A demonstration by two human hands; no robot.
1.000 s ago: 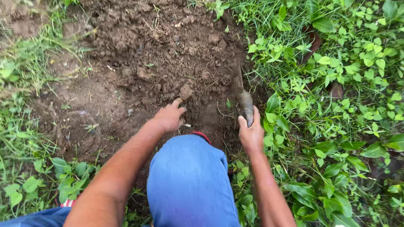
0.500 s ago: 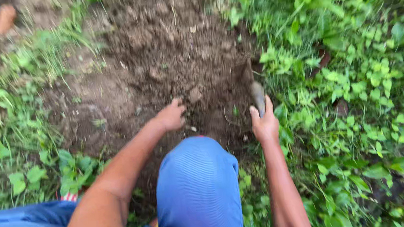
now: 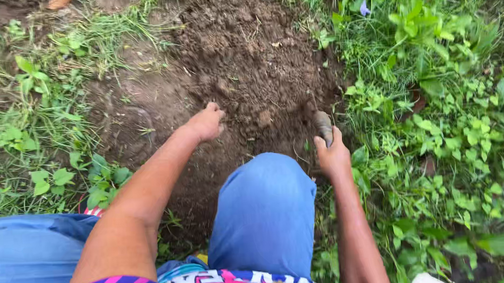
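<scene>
- Right hand (image 3: 332,153) clamped round the handle of a digging tool (image 3: 322,125), blade driven into the soil (image 3: 246,59) at the patch's right edge, beside the weeds (image 3: 439,116).
- Left hand (image 3: 205,124) loosely curled, knuckles on the loose soil, holding nothing.
- Tool likely stiff, mud-caked, maybe slippery; best gripped low on the handle.
- Soil crumbly, probably damp, with a clod (image 3: 264,118) between the hands.
</scene>
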